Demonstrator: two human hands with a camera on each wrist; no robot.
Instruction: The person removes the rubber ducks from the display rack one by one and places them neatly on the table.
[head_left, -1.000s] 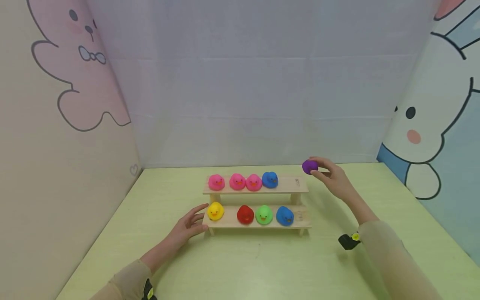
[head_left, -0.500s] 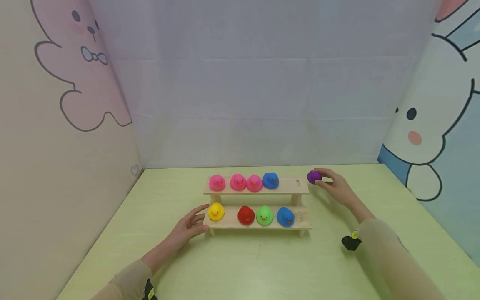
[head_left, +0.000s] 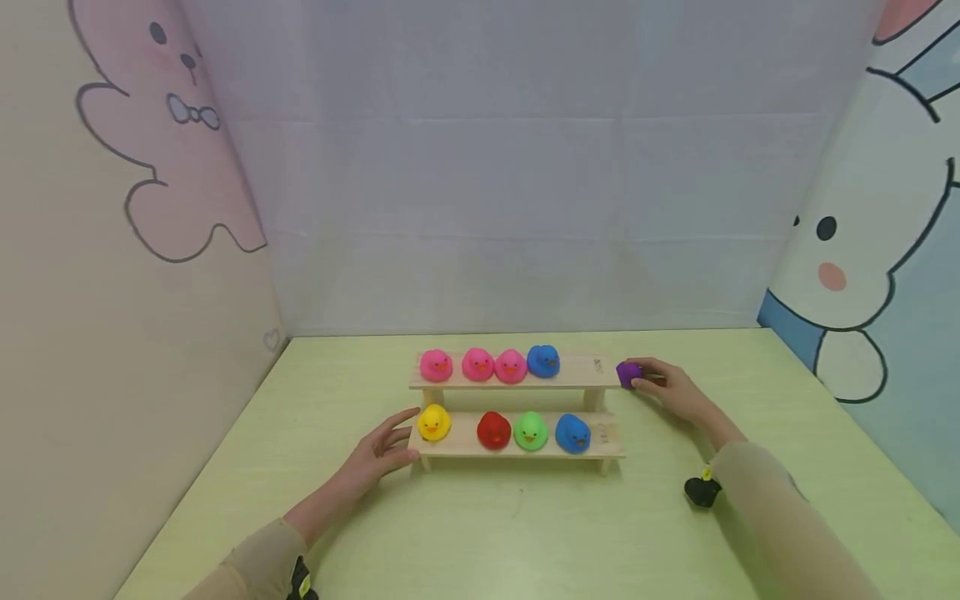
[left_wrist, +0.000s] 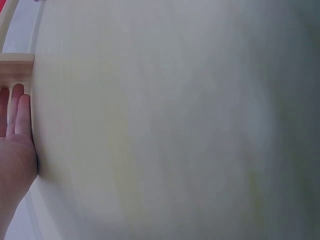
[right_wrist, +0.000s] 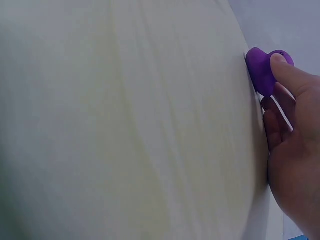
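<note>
My left hand [head_left: 372,450] rests against the left end of a two-step wooden shelf [head_left: 461,447]. In the left wrist view its fingers [left_wrist: 23,115] lie fairly straight along the wood. To the right of the upper step, my right hand [head_left: 675,392] pinches a purple rubber duck [head_left: 628,374]. The right wrist view shows the duck [right_wrist: 262,72] between thumb and fingers, low by the tabletop; whether it touches the table I cannot tell. The upper step bears pink ducks [head_left: 478,364] and a blue duck [head_left: 543,362]. Below sit yellow [head_left: 433,422], red [head_left: 493,430], green [head_left: 531,431] and blue [head_left: 573,434] ducks.
The shelf stands on a pale green-yellow table [head_left: 517,533]. A white cloth backdrop [head_left: 480,183] rises behind its far edge. Walls with cartoon figures flank the left and right sides. A black wrist strap piece [head_left: 702,492] hangs below the right sleeve.
My right hand has lowered the purple duck from above the upper step's right side to beside its right end. My left hand stays at the shelf's left end.
</note>
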